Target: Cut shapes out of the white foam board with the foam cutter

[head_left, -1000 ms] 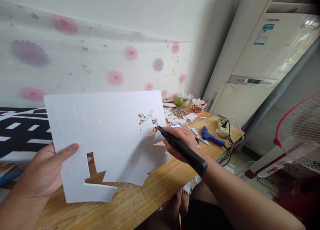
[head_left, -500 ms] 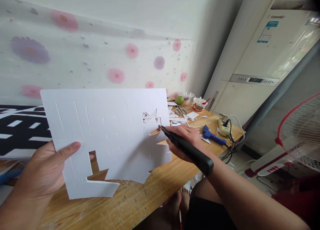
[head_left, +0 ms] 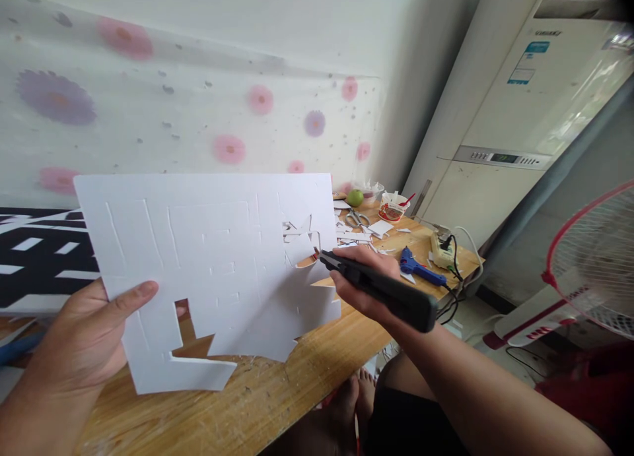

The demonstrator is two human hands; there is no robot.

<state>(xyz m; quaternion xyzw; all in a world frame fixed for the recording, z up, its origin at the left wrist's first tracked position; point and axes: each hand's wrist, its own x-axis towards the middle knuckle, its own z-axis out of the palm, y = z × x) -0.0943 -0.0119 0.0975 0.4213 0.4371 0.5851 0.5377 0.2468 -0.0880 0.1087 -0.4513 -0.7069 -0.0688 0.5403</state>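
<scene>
My left hand (head_left: 102,327) grips a white foam board (head_left: 198,238) by its left edge, thumb on the front face and fingers behind. The board is tilted up above the table, with cut lines across it and several cut-out openings. My right hand (head_left: 369,278) is closed around a black utility knife (head_left: 386,291). The knife's front end is at a curved opening on the board's right side; its blade is too small to make out clearly.
On the wooden table (head_left: 238,410) lie white scraps (head_left: 379,228), scissors (head_left: 356,218), a blue glue gun (head_left: 421,268), a power strip (head_left: 443,251), a paper cup (head_left: 393,206) and a green fruit (head_left: 354,197). A black-and-white panel (head_left: 39,258) is at left, a fan (head_left: 594,271) at right.
The knife's rear end has swung slightly right and up in my right hand, while its front stays at the same opening. My left hand keeps its hold on the board.
</scene>
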